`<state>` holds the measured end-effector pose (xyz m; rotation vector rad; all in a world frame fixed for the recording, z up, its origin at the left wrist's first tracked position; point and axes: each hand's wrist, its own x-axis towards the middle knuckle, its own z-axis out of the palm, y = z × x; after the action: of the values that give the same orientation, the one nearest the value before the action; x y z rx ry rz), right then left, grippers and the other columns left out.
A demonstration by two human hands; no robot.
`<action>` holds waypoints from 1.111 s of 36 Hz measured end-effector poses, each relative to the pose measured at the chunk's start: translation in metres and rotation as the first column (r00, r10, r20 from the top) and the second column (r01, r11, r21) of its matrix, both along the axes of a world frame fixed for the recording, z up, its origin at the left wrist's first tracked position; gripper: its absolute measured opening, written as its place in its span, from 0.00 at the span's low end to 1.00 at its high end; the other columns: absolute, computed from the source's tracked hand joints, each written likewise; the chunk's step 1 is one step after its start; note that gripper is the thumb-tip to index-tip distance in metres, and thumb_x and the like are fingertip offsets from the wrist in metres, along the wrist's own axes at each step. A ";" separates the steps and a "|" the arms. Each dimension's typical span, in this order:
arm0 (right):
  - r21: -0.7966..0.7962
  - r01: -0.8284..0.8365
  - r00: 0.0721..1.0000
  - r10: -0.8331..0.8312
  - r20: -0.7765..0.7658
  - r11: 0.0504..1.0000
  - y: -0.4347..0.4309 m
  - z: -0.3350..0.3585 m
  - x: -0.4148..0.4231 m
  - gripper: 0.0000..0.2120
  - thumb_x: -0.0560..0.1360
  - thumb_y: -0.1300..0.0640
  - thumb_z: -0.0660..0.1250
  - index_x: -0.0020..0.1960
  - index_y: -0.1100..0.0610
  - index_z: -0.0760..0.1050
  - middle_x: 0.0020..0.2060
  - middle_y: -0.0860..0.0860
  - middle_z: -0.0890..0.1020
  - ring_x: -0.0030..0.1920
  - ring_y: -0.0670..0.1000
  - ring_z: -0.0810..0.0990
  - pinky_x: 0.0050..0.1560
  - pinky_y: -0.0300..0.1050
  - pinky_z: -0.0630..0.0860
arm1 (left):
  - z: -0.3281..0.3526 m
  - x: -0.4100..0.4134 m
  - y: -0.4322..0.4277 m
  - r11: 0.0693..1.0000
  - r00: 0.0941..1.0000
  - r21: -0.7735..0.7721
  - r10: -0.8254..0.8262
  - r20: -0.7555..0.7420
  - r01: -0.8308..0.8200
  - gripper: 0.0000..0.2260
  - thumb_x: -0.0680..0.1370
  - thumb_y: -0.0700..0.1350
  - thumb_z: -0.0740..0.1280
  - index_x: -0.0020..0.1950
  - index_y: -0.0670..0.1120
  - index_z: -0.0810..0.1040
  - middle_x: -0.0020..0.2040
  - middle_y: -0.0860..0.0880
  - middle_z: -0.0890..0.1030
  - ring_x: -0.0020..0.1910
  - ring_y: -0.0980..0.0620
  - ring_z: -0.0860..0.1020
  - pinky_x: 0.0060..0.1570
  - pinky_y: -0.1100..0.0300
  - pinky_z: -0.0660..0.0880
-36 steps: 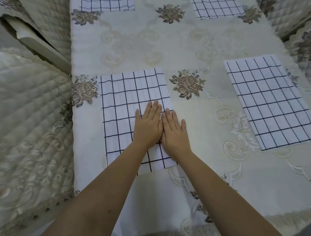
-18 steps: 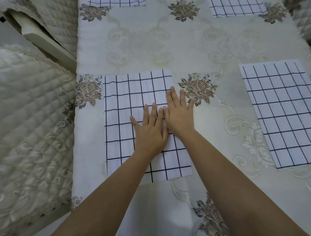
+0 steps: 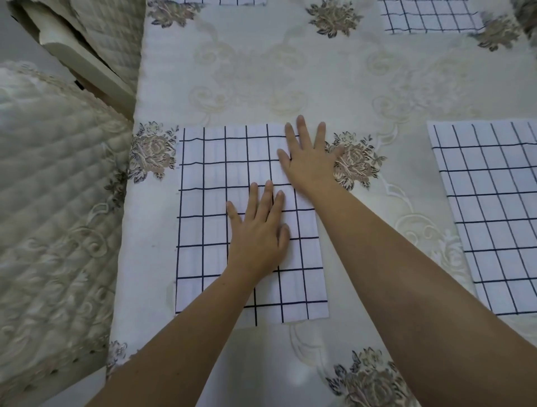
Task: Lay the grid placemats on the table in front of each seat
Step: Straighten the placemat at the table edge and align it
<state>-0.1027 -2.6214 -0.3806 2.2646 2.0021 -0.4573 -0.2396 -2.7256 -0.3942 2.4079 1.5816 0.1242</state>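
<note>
A white placemat with a dark grid lies flat on the cream floral tablecloth, near the table's left edge. My left hand presses flat on the mat's middle, fingers spread. My right hand lies flat on the mat's far right corner, its fingers reaching past the edge onto the cloth. A second grid placemat lies to the right. Two more grid placemats, one at the far right and one at the far left, show partly at the table's far side.
Quilted cream chair covers stand left of the table, a near chair and a farther chair. The table's left edge runs beside the near mat. Woven rose motifs dot the cloth.
My right hand has slid away from me along the mat's right side to its far corner. My left hand stays pressed on the mat. The view has shifted slightly.
</note>
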 end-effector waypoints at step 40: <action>-0.041 0.010 0.987 -0.017 -0.161 0.999 -0.204 0.010 0.000 0.32 0.77 0.38 0.46 0.77 0.49 0.45 0.77 0.47 0.42 0.76 0.53 0.40 0.70 0.69 0.44 | 0.015 0.009 -0.008 0.989 0.969 -0.008 -0.148 -0.198 0.150 0.25 0.78 0.58 0.56 0.73 0.49 0.64 0.73 0.35 0.62 0.72 0.34 0.61 0.65 0.33 0.59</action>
<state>-0.1025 -2.8257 -0.3706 2.2857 2.0302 -0.6975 -0.2306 -2.7333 -0.3792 2.6035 1.4714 -0.1432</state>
